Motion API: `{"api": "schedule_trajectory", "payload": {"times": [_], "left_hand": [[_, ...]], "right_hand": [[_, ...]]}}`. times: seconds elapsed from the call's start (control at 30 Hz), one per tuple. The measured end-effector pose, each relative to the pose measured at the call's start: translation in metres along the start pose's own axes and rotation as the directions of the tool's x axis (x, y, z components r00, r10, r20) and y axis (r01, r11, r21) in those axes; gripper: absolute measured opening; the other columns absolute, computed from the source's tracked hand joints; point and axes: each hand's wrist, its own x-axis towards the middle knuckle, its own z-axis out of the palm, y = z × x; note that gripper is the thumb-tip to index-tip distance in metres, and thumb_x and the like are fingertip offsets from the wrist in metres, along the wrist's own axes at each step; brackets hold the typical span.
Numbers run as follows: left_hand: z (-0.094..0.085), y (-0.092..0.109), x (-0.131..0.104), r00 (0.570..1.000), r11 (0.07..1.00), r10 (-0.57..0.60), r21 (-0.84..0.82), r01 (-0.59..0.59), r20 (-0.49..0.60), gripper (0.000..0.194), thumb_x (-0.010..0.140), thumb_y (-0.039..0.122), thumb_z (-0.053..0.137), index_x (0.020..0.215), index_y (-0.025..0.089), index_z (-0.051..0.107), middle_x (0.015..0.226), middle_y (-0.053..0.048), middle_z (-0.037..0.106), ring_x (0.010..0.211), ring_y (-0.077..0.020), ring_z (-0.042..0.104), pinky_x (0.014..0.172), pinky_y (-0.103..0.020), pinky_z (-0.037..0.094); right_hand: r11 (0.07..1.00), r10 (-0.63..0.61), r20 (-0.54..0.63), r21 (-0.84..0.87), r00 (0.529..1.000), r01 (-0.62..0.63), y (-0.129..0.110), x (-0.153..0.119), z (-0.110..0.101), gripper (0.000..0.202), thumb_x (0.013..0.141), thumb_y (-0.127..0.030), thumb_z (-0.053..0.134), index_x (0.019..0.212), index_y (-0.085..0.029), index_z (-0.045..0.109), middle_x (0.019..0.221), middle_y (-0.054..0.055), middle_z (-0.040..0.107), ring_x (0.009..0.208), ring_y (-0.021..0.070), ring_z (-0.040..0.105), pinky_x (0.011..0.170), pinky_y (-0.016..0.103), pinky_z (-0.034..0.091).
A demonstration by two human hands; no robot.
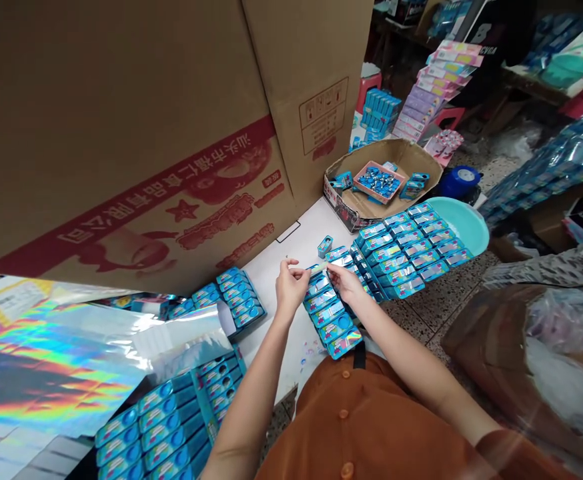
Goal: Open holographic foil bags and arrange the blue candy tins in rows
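Observation:
Between my two hands is a small pale yellowish-green strip (317,268), too small to make out fully. My left hand (291,288) pinches its left end with thumb and fingers. At the other end, the fingertips of my right hand (345,283) are closed on it. Just below the strip a row of small blue boxes (327,315) with shiny windows lies on the white table (264,267). A single blue box (325,245) with a dark round opening stands beyond my hands.
Large cardboard carton (171,133) walls off the left. More blue boxes (411,250) rest across a teal basin (464,223) at right. Behind is a cut-down cardboard tray (341,213) holding a pink basket (371,193). Holographic sheets (71,360) and stacked blue boxes (156,433) lie front left.

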Motion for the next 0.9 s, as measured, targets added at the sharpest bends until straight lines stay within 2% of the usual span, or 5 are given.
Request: {"api": "schedule_trajectory", "payload": {"times": [0.3,0.53,0.67,0.9], "left_hand": [[0.002,0.001,0.001,1.0,0.999,-0.005,0.052,0.006,-0.013,0.034,0.075,0.03,0.064,0.101,0.023,0.043,0.072,0.002,0.069,0.066,-0.0156,0.063,0.063,-0.025,0.042],[0.003,0.004,0.001,1.0,0.997,-0.013,0.073,0.014,-0.021,0.034,0.075,0.031,0.063,0.101,0.023,0.043,0.074,0.003,0.069,0.068,-0.0162,0.064,0.063,-0.025,0.042],[0.003,0.003,-0.001,1.0,0.99,0.014,0.142,-0.01,-0.026,0.032,0.076,0.029,0.062,0.102,0.024,0.042,0.074,0.003,0.069,0.068,-0.0165,0.065,0.064,-0.026,0.043],[0.003,0.005,-0.004,0.99,0.937,0.139,0.327,-0.121,-0.033,0.031,0.079,0.023,0.058,0.105,0.022,0.041,0.077,0.001,0.069,0.079,-0.0199,0.065,0.071,-0.03,0.043]], "right_hand": [[0.994,0.099,-0.003,0.048,0.995,-0.099,0.0,0.005,0.005,0.009,0.067,-0.016,0.071,0.063,-0.019,0.064,0.063,-0.002,0.065,0.055,0.01,0.054,0.058,0.024,0.044],[0.991,0.124,0.002,0.055,0.992,-0.124,-0.002,0.006,0.009,0.008,0.07,-0.015,0.066,0.063,-0.019,0.064,0.057,-0.004,0.063,0.052,0.0083,0.053,0.055,0.021,0.044],[0.992,0.116,0.017,0.042,0.993,-0.117,-0.002,0.001,0.015,0.009,0.068,-0.012,0.066,0.061,-0.018,0.063,0.056,-0.004,0.064,0.051,0.0085,0.054,0.053,0.021,0.044],[0.999,0.049,0.035,-0.025,0.998,-0.048,0.0,-0.01,0.023,0.013,0.058,-0.015,0.074,0.057,-0.018,0.062,0.053,-0.002,0.063,0.053,0.0136,0.059,0.057,0.026,0.048]]}}
